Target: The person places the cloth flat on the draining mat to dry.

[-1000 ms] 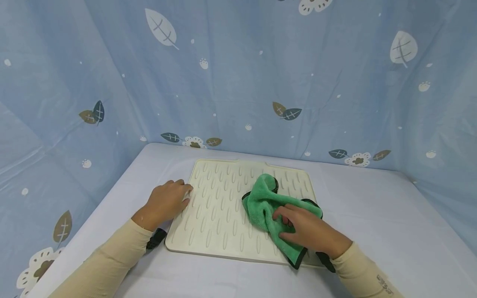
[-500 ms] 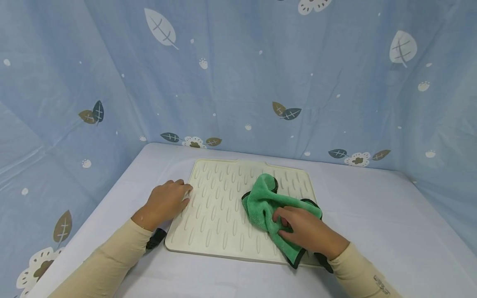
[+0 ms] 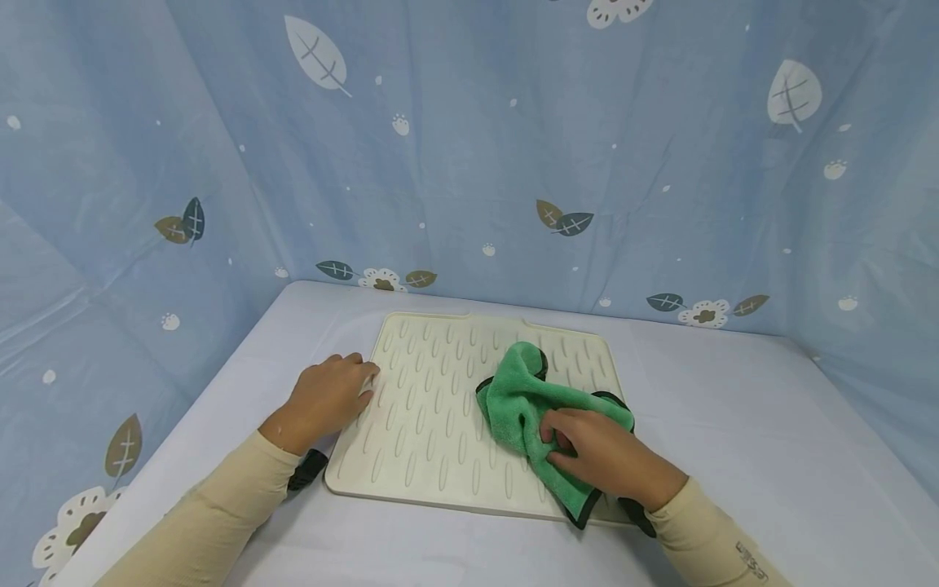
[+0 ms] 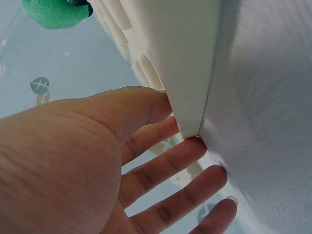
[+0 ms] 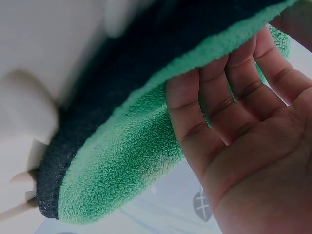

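A cream drying mat [image 3: 433, 416] with raised oval ridges lies flat on the white table. My left hand [image 3: 330, 398] is at its left edge; in the left wrist view the thumb [image 4: 146, 103] touches the mat's edge and the fingers extend fairly straight along its side. On the mat's right part lies a crumpled green towel [image 3: 513, 408] with black trim. My right hand [image 3: 605, 452] holds the towel, fingers bent into its folds. In the right wrist view the fingertips [image 5: 241, 51] are partly hidden behind a towel fold [image 5: 122, 165].
White cloth covers the table [image 3: 734, 424] around the mat. A blue curtain [image 3: 469, 163] with printed leaves and flowers hangs behind and along both sides.
My right hand has shifted very slightly left, its fingers a little lower on the towel. Left hand, mat and towel stay practically where they were.
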`<action>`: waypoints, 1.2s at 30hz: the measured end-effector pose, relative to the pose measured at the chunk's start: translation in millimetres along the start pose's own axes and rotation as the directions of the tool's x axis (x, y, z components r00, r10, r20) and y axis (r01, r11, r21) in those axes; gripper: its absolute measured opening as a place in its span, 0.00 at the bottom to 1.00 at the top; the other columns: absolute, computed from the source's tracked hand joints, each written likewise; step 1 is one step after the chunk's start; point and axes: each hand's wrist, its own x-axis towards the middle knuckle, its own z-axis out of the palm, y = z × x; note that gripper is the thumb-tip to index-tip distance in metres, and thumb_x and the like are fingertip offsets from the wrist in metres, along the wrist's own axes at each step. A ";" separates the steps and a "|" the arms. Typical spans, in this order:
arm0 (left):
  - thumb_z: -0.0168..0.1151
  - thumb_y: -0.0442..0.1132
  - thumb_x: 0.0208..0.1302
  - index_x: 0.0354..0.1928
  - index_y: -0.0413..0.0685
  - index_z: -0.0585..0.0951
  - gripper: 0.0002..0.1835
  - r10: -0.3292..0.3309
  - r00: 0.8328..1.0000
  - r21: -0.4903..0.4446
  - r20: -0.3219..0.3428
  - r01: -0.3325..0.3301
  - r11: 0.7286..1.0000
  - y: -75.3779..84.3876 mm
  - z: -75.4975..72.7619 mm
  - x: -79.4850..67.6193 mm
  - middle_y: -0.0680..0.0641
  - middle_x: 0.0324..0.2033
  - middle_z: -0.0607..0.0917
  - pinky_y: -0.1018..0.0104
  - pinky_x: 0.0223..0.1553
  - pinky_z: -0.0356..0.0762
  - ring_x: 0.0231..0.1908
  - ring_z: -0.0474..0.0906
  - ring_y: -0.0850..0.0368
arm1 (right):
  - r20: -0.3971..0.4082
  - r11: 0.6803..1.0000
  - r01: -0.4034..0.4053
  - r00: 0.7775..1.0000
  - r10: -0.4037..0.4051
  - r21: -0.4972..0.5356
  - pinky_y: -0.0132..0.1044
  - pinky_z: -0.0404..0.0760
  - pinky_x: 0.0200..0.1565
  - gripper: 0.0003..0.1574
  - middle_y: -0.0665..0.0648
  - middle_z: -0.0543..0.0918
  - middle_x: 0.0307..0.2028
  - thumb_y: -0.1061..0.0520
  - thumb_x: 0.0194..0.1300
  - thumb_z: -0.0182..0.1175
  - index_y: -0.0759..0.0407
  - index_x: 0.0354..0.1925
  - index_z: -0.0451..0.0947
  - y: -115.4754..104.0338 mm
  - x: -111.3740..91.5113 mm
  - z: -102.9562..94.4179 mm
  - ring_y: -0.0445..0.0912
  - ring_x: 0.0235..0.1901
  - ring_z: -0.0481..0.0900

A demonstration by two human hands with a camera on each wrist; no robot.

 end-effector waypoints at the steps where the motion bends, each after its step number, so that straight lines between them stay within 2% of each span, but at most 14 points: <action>1: 0.67 0.43 0.53 0.48 0.47 0.81 0.19 0.001 1.000 -0.001 -0.003 -0.001 1.000 -0.2 0.1 0.0 0.45 0.38 0.82 0.55 0.25 0.76 0.35 0.79 0.49 | 0.001 1.000 0.003 1.000 -0.003 0.005 0.25 0.68 0.26 0.12 0.39 0.67 0.23 0.55 0.55 0.65 0.44 0.34 0.71 0.3 -0.1 0.0 0.32 0.23 0.65; 6: 0.67 0.43 0.53 0.48 0.47 0.81 0.19 0.007 1.000 -0.005 -0.011 -0.007 1.000 -0.8 0.5 -0.2 0.45 0.37 0.82 0.55 0.24 0.76 0.34 0.79 0.49 | -0.003 1.000 0.011 1.000 -0.010 0.027 0.25 0.68 0.26 0.11 0.39 0.67 0.22 0.56 0.57 0.63 0.43 0.33 0.70 1.4 -0.3 0.2 0.32 0.23 0.65; 10: 0.67 0.43 0.54 0.48 0.47 0.81 0.19 0.007 1.000 -0.006 -0.009 -0.007 1.000 -0.8 0.2 -0.2 0.45 0.38 0.82 0.55 0.24 0.76 0.34 0.79 0.49 | -0.037 0.999 0.012 0.999 -0.010 0.046 0.25 0.68 0.26 0.10 0.39 0.67 0.21 0.56 0.58 0.62 0.44 0.32 0.69 0.9 -0.4 -2.1 0.31 0.22 0.65; 16: 0.67 0.43 0.53 0.48 0.47 0.81 0.19 0.011 1.000 -0.009 -0.012 -0.011 1.000 -0.2 -0.7 -0.3 0.44 0.39 0.82 0.55 0.24 0.76 0.34 0.79 0.49 | -0.126 1.000 0.008 0.992 -0.005 0.026 0.25 0.68 0.26 0.12 0.38 0.68 0.22 0.55 0.58 0.63 0.43 0.33 0.68 0.7 0.4 -5.4 0.31 0.22 0.66; 23: 0.65 0.44 0.56 0.47 0.47 0.81 0.17 0.003 1.000 0.007 -0.022 -0.003 1.000 -0.2 -2.6 -0.6 0.44 0.36 0.83 0.55 0.23 0.74 0.31 0.79 0.49 | -0.262 0.999 0.023 0.965 -0.013 0.038 0.24 0.70 0.26 0.12 0.36 0.70 0.24 0.56 0.57 0.64 0.44 0.35 0.70 -2.5 1.4 -8.9 0.29 0.22 0.67; 26: 0.64 0.45 0.56 0.46 0.48 0.82 0.16 0.001 0.998 0.029 -0.070 0.001 1.000 1.4 -5.4 0.1 0.45 0.34 0.83 0.52 0.25 0.74 0.31 0.79 0.49 | -0.319 0.997 0.022 0.948 0.001 0.068 0.24 0.71 0.26 0.12 0.36 0.72 0.23 0.56 0.57 0.64 0.44 0.35 0.70 -3.2 2.0 -10.9 0.29 0.22 0.68; 29: 0.63 0.46 0.57 0.45 0.50 0.82 0.15 0.007 0.989 0.033 -0.150 -0.002 0.999 6.5 -10.0 1.4 0.46 0.35 0.83 0.50 0.30 0.74 0.32 0.79 0.48 | -0.380 0.994 0.026 0.925 0.015 0.103 0.25 0.73 0.27 0.13 0.37 0.74 0.24 0.58 0.56 0.64 0.46 0.35 0.70 -3.0 2.1 -12.1 0.30 0.23 0.71; 32: 0.62 0.47 0.57 0.44 0.52 0.83 0.14 0.026 0.971 -0.005 -0.237 -0.028 1.000 17.3 -19.1 1.4 0.48 0.36 0.83 0.50 0.33 0.74 0.34 0.79 0.49 | -0.409 0.989 0.037 0.912 0.025 0.144 0.26 0.75 0.28 0.14 0.39 0.76 0.26 0.60 0.56 0.64 0.47 0.36 0.70 -2.7 2.1 -11.5 0.30 0.25 0.73; 36: 0.62 0.46 0.58 0.42 0.54 0.83 0.11 0.101 0.933 -0.061 -0.345 -0.130 0.990 40.5 -36.0 -1.9 0.52 0.35 0.83 0.53 0.34 0.74 0.35 0.79 0.52 | -0.414 0.982 0.048 0.910 0.033 0.184 0.26 0.75 0.29 0.14 0.39 0.77 0.27 0.60 0.56 0.64 0.47 0.37 0.71 -3.5 2.4 -8.9 0.30 0.27 0.74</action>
